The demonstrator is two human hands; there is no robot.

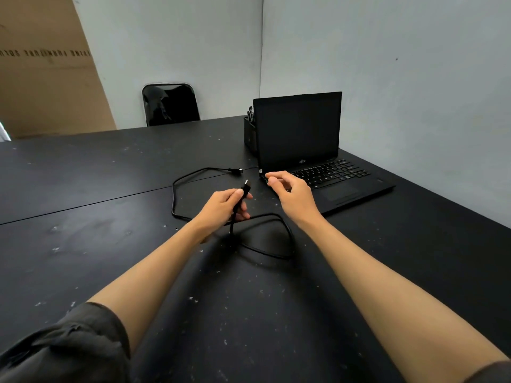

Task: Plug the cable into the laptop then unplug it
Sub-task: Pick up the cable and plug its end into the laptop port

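Black desk (83,189) runs under both bare forearms. Nearest, the cable (276,252) loops on the desk, then rises into the left hand (224,207), whose fingers (240,192) pinch it just below the plug, which points up. Beside it, the right hand (290,192) rests with loosely curled, empty fingers at the left front corner of the open laptop (298,134). Cable's other end lies beyond, unplugged
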